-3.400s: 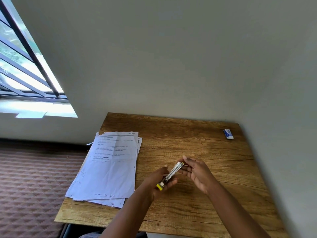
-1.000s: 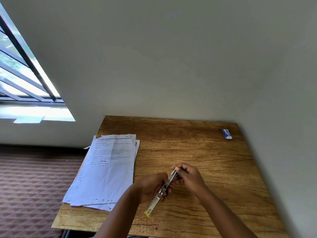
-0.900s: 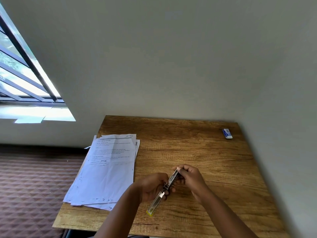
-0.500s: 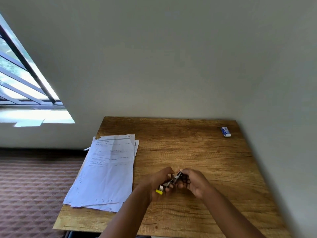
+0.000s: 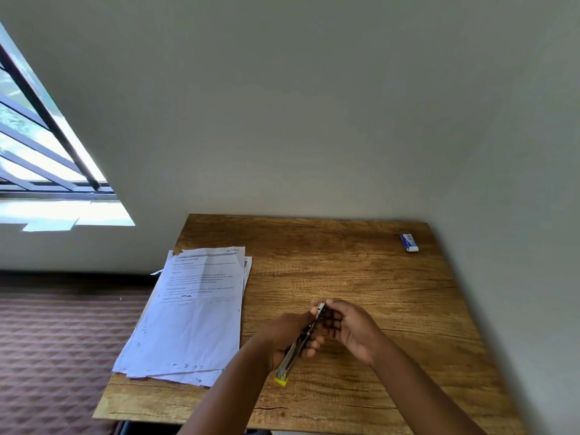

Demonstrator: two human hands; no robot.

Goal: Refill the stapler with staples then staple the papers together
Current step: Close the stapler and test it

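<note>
A small metal stapler (image 5: 302, 339) with a yellow end hangs above the wooden table (image 5: 361, 277), its staple tray slid out toward me. My left hand (image 5: 290, 335) grips the stapler's middle. My right hand (image 5: 348, 328) pinches its far tip with thumb and fingers. A loose stack of printed papers (image 5: 191, 315) lies on the table's left side, overhanging the left edge. Whether staples sit in the tray is too small to tell.
A small blue and white staple box (image 5: 409, 242) lies near the table's far right corner. Walls close the table in at the back and right. A barred window (image 5: 40, 158) is at the left, with patterned floor (image 5: 53, 356) below.
Half a second ago the stapler was pushed short between both hands. Now its yellow-tipped tray is drawn out toward me again, as it was one second ago.
</note>
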